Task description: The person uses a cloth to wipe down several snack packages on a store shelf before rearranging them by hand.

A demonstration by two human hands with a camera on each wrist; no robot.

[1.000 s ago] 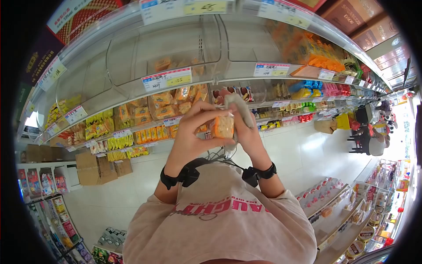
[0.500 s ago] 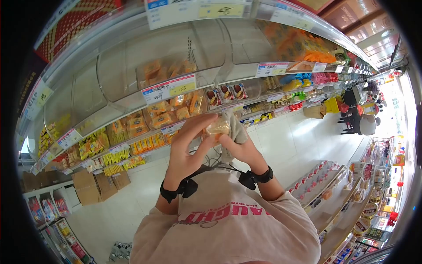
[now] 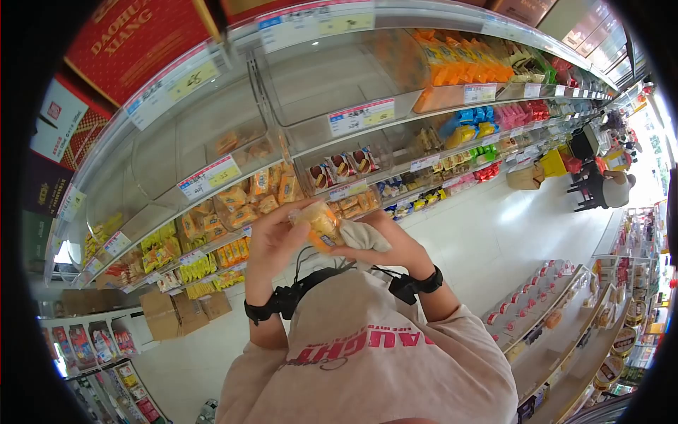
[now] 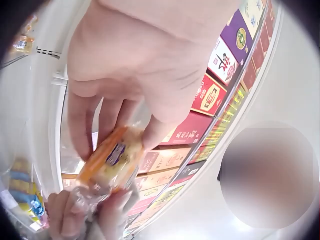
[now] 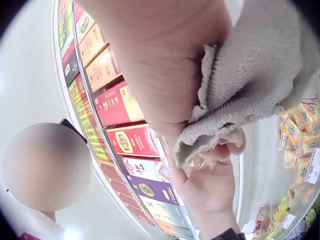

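Observation:
In the head view, my left hand (image 3: 270,240) grips a small snack cake (image 3: 323,225) in a clear and orange wrapper. The left wrist view shows fingers and thumb pinching the snack cake (image 4: 114,157) from both sides. My right hand (image 3: 399,239) holds a crumpled grey cloth (image 3: 364,237) against the palm. In the right wrist view this cloth (image 5: 240,102) covers much of that hand. Fingertips of the right hand (image 4: 67,215) are at the clear end of the wrapper, seen from the left wrist.
A tiered shelf with clear bins (image 3: 339,71) and price tags (image 3: 361,116) runs in front. Similar orange packs (image 3: 258,187) and chocolate-coloured packs (image 3: 342,168) fill lower bins. Cardboard boxes (image 3: 173,314) stand on the floor at left; a low rack (image 3: 544,332) is at right.
Both hands have shifted slightly left with the snack cake, which has been turned so its orange printed side shows. The head view has swung, bringing red boxes into sight at upper left.

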